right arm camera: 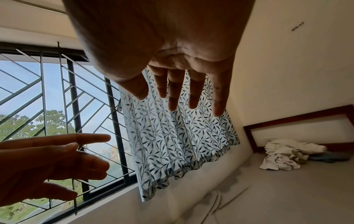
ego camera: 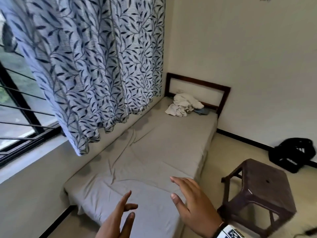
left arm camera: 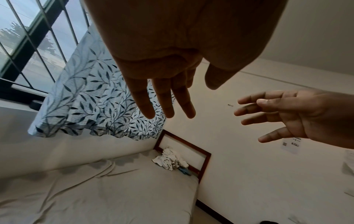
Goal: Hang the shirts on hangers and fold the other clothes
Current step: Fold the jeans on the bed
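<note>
A crumpled heap of white clothes [ego camera: 184, 104] with a bit of blue cloth [ego camera: 203, 111] beside it lies at the far end of the bed, against the headboard [ego camera: 199, 89]; the same clothes heap [left arm camera: 170, 160] [right arm camera: 283, 154] shows in both wrist views. My left hand [ego camera: 118, 219] hovers open over the near end of the bed, fingers spread, holding nothing. My right hand [ego camera: 190, 198] is open beside it, fingers straight, also empty. Both hands are far from the clothes. No hanger is in view.
The bed [ego camera: 154, 152] with a grey wrinkled sheet runs along the window wall. A leaf-patterned curtain [ego camera: 96, 66] hangs over a barred window [ego camera: 15, 109]. A brown plastic stool [ego camera: 257, 191] stands right of the bed. A black bag [ego camera: 293, 155] lies on the floor by the wall.
</note>
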Demonstrator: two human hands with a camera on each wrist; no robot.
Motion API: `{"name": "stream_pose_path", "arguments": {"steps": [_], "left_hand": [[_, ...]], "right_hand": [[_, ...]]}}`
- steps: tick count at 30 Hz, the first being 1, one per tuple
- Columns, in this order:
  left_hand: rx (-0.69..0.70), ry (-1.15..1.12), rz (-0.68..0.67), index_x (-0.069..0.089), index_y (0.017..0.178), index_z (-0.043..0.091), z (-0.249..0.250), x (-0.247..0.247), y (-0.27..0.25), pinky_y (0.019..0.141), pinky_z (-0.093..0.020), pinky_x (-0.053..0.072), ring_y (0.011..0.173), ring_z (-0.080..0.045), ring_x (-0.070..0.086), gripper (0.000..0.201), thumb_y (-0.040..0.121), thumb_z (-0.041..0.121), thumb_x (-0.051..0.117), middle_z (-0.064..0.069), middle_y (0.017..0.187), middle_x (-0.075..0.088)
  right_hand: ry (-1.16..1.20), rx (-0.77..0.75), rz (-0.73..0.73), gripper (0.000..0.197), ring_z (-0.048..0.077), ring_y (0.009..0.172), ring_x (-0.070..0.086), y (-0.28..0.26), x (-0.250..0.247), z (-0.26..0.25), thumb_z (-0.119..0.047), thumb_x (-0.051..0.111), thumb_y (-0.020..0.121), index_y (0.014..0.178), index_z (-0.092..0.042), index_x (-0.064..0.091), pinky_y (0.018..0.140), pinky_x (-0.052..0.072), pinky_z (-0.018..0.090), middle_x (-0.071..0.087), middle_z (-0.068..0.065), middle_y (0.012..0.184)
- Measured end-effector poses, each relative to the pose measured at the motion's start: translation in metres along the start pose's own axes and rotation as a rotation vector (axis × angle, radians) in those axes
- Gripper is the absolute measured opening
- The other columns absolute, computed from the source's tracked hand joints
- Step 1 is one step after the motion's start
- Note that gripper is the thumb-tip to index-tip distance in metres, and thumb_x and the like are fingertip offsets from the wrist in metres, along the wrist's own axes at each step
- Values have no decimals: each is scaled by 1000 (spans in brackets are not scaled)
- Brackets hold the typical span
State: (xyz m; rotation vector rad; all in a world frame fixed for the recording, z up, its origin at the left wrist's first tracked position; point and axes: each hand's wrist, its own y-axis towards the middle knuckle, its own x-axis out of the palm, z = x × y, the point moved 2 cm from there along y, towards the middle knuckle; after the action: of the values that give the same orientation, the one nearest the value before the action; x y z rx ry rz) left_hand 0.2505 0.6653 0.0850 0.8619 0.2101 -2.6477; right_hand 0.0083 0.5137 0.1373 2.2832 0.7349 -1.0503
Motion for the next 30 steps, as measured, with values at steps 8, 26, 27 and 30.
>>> {"name": "stream_pose_path", "arguments": {"steps": [8,26,27,30], "left_hand": [[14,5,58,27,148,59,83,80,57,86,-22,48,106,17,59,60,93,54,50,40,128,57],[52,64,-92,23,153,55,175,220,205,96,-31,54,105,7,63,60,96,57,42,40,129,57],[53,57,-87,25,153,54,180,227,219,95,-31,53,101,7,64,59,97,55,43,39,129,58],[58,30,-84,28,151,54,194,244,259,89,-28,52,72,-2,67,57,97,52,46,38,128,59]], "right_hand": [[-4,-39,-20,52,5,141,38,-4,-69,108,-55,44,105,153,-35,44,113,39,30,47,-25,147],[-94,159,38,54,-1,140,36,-6,-192,307,-59,39,105,155,-40,40,110,39,24,47,-26,146],[-100,169,34,54,-2,140,35,1,-197,318,-60,38,105,156,-41,38,110,39,24,46,-27,146],[-91,192,27,55,1,141,35,27,-208,352,-60,38,105,156,-41,38,111,40,28,47,-26,146]]}}
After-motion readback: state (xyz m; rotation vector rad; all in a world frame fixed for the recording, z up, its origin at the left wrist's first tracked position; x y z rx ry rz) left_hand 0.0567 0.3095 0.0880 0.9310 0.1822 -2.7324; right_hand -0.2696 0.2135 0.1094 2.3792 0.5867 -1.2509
